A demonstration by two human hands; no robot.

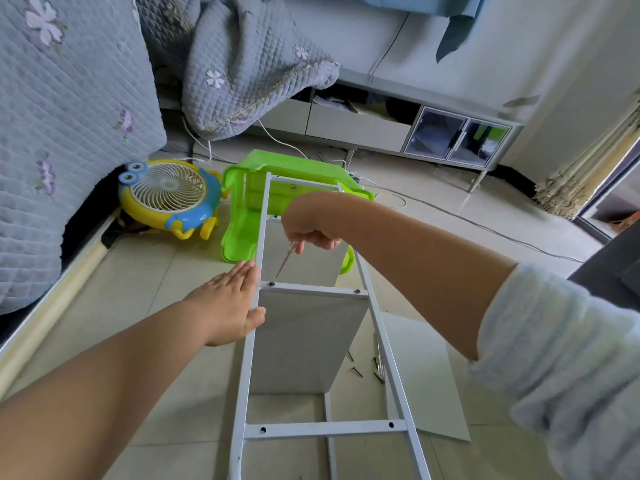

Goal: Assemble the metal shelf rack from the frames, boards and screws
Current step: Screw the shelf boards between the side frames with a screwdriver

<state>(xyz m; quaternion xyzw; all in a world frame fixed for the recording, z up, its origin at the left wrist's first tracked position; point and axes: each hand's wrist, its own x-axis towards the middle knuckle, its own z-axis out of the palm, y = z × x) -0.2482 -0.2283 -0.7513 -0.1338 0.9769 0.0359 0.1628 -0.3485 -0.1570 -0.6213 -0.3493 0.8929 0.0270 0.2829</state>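
Observation:
A white metal ladder-shaped frame [313,291] lies on top of grey boards [304,341] standing on edge under it. My left hand [230,299] rests flat against the frame's left rail, fingers straight and thumb over the rail. My right hand [313,233] grips a thin screwdriver [285,259], whose tip points down at a dark screw [272,283] at the left end of the middle crossbar. A second screw [356,291] sits at that crossbar's right end. The lower crossbar [325,429] shows two open holes.
A loose grey board [426,382] lies on the tiled floor at the right, with several loose screws [375,367] beside it. A green plastic stool [249,209] lies under the frame's far end. A yellow and blue toy fan [168,197] sits by the bed [52,150] on the left.

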